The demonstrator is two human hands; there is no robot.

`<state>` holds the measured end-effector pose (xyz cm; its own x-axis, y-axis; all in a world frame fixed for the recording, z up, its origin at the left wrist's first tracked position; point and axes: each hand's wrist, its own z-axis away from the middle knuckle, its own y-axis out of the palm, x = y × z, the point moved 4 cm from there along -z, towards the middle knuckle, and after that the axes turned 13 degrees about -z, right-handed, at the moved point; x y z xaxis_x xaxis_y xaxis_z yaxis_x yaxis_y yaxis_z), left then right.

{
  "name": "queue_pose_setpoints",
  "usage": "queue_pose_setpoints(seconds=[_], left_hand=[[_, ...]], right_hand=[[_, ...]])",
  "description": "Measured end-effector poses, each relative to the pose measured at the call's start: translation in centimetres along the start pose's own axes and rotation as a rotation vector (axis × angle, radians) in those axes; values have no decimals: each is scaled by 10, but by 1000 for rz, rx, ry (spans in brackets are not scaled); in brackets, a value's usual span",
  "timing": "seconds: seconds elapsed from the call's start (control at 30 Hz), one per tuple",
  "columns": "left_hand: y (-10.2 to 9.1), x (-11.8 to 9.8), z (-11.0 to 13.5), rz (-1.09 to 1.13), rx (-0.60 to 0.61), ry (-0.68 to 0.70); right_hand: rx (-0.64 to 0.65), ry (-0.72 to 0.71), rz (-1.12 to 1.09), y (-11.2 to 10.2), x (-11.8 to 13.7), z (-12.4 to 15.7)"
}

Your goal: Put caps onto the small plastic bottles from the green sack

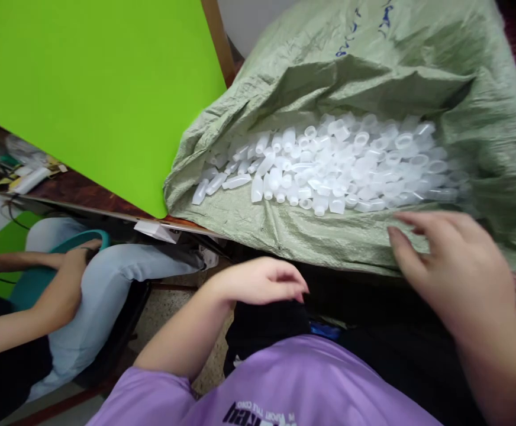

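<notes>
A large pale green woven sack (280, 231) lies with its mouth towards me. Inside it is a heap of small, translucent white plastic bottles (329, 165), many with open necks. My right hand (457, 266) hovers over the sack's near edge at the right, thumb and fingers apart, slightly blurred. It holds nothing that I can see. Below the sack's front edge, close to my body, is my left hand (267, 281). Its fingers are loosely bent, with a gap to the thumb and no object visible in it.
A bright green board or tabletop (98, 89) adjoins the sack on the left. Another person in light jeans (111, 296) sits at the left, arms by a teal basin (98, 236). Assorted items, including a white tube (31, 180), lie beyond the green surface's edge.
</notes>
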<state>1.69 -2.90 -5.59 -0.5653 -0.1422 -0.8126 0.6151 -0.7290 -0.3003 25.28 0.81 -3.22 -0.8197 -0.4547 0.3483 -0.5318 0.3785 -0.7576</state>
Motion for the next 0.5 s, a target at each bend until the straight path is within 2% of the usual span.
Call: queue_pose_setpoints(seconds=[0.03, 0.07, 0.13, 0.17, 0.2, 0.23, 0.33, 0.4, 0.5], left_hand=[[-22, -3, 9, -41, -141, -10], [-49, -2, 17, -114, -368, -54], [-104, 3, 35, -396, -857, -208], [-128, 8, 41, -560, -1032, -311], [-148, 14, 43, -706, -1134, -422], [-166, 22, 42, -813, -1159, -521], [-202, 47, 27, -899, -1003, -689], [-215, 56, 18, -879, -936, -709], [-226, 59, 9, -809, -929, -687]], right_hand=[[58, 71, 92, 6, -6, -14], [135, 126, 161, 13, -12, -26], [266, 183, 236, 27, -23, -40], [301, 189, 249, 33, -26, -44], [312, 186, 250, 37, -28, -45], [308, 177, 243, 39, -30, -46], [267, 164, 228, 42, -31, -42], [256, 178, 233, 42, -32, -41], [271, 222, 228, 42, -35, -42]])
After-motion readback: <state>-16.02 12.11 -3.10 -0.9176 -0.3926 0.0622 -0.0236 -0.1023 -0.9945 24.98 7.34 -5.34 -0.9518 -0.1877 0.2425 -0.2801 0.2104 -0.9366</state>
